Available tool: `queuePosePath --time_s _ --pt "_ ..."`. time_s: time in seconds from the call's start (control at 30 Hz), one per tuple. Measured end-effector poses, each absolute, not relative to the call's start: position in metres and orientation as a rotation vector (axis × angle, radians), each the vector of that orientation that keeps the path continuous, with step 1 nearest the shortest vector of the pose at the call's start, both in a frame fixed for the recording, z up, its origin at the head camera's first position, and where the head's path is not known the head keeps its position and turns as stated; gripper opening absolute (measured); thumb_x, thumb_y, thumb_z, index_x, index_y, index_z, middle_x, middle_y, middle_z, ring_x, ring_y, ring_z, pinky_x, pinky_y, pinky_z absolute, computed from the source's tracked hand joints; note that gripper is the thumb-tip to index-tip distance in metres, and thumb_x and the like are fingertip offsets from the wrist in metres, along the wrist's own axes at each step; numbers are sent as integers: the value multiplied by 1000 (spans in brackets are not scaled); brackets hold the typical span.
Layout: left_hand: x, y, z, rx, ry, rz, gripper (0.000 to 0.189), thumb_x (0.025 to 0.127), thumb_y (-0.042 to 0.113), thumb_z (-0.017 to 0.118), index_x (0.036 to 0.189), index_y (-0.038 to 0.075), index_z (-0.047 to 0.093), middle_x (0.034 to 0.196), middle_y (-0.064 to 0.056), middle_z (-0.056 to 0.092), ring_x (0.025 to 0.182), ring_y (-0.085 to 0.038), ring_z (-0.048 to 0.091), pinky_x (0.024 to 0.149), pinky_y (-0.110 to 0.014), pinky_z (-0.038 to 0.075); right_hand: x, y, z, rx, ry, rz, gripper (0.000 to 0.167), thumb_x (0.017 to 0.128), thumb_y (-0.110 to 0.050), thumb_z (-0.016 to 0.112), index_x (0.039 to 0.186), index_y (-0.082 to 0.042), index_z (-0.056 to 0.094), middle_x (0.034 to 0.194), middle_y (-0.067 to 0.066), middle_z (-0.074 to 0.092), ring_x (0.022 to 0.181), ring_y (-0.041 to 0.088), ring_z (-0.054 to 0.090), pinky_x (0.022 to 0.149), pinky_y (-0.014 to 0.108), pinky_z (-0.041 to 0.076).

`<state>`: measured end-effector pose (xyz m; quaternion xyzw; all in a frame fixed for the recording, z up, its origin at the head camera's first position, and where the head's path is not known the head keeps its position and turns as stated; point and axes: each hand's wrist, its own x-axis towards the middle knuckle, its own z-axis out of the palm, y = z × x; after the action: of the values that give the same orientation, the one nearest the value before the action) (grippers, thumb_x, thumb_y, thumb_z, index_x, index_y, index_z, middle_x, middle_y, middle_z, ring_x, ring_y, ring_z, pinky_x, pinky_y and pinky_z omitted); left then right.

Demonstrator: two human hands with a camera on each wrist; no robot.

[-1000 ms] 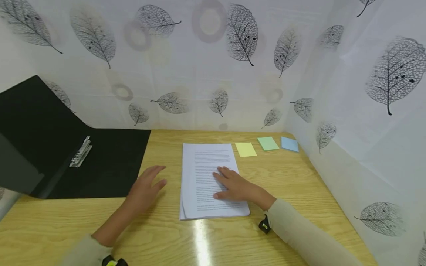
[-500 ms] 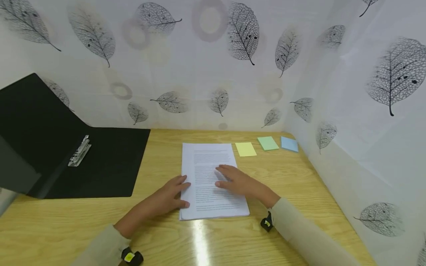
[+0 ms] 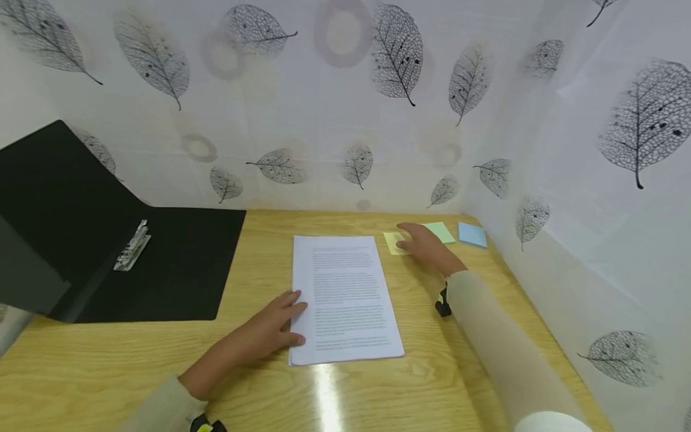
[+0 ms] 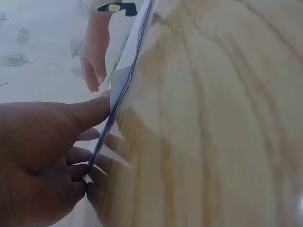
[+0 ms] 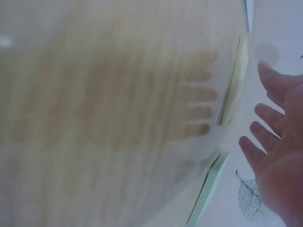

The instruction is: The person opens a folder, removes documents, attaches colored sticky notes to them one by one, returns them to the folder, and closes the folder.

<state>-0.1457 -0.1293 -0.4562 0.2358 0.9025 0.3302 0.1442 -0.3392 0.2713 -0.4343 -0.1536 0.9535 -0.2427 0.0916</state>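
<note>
A stack of printed paper [image 3: 348, 288] lies on the wooden table. My left hand [image 3: 263, 330] rests on its left edge, fingers and thumb extended over the margin. In the left wrist view, the thumb and fingertips of that hand [image 4: 47, 151] touch the edge of the sheets [image 4: 122, 78]. My right hand [image 3: 429, 245] hovers over the yellow sticky note pad [image 3: 393, 245], fingers spread. The right wrist view has this hand [image 5: 279, 127] apart from the yellow pad [image 5: 233, 87], holding nothing. Beside it sits a green sticky note pad [image 3: 442, 231], partly covered by the hand.
A blue sticky note pad [image 3: 472, 234] lies at the far right corner. An opened black folder [image 3: 186, 264] with a metal clip [image 3: 131, 246] takes up the left of the table [image 3: 270, 402]. White leaf-patterned sheeting [image 3: 313, 120] closes off the back and right side.
My right hand has left the paper stack and moved right and away to the yellow sticky note pad. My left hand has come from beside the folder onto the stack's left edge.
</note>
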Motion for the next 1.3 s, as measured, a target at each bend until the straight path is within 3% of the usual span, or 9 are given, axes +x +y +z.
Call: queuePosePath --time_s 0.2,0.37,0.53,0.73,0.9,1.07,1.3 --pt "-147 -125 -459 651 2598 941 72 92 33 74 152 5 44 167 -13 21 156 -35 14 122 -53 24 -352 285 -437 -426 2788 -617 69 101 -32 62 158 -6 31 162 19 31 150 42 26 121 57 23" --pt "-148 -124 -459 643 2603 939 72 92 32 75 151 4 45 167 -13 21 155 -35 15 122 -53 25 -354 285 -438 -421 2805 -566 68 100 -31 64 156 -4 35 158 23 36 146 44 31 119 58 27" --pt "-148 -124 -458 637 2613 936 73 91 32 75 151 4 45 167 -14 22 155 -35 17 121 -53 27 -351 281 -436 -439 2872 -502 61 98 -29 68 148 -2 47 147 28 42 137 45 39 113 59 35" --pt "-148 -123 -454 624 2611 935 71 91 30 76 150 5 47 166 -15 24 154 -36 19 121 -53 27 -343 283 -429 -347 2888 -730 39 100 -21 65 135 -2 59 136 22 48 125 39 47 105 55 42" --pt "-149 -122 -448 594 2628 887 69 91 29 76 150 7 48 164 -16 28 153 -36 23 120 -54 28 -331 283 -418 -291 2882 -978 32 102 -18 61 131 -4 62 133 20 57 121 37 53 101 51 46" --pt "-158 -119 -438 522 2710 824 63 94 33 72 150 12 49 159 -10 41 148 -32 35 118 -53 33 -311 268 -401 -256 2735 -1262 35 99 -21 67 129 -5 64 131 17 63 116 32 60 97 45 51" --pt "-180 -101 -416 535 2637 1369 58 103 31 60 156 30 38 155 -2 47 140 -29 48 110 -49 45 -264 211 -378 -351 2523 -1457 27 98 -23 68 122 -11 70 125 9 67 109 24 62 94 40 51"
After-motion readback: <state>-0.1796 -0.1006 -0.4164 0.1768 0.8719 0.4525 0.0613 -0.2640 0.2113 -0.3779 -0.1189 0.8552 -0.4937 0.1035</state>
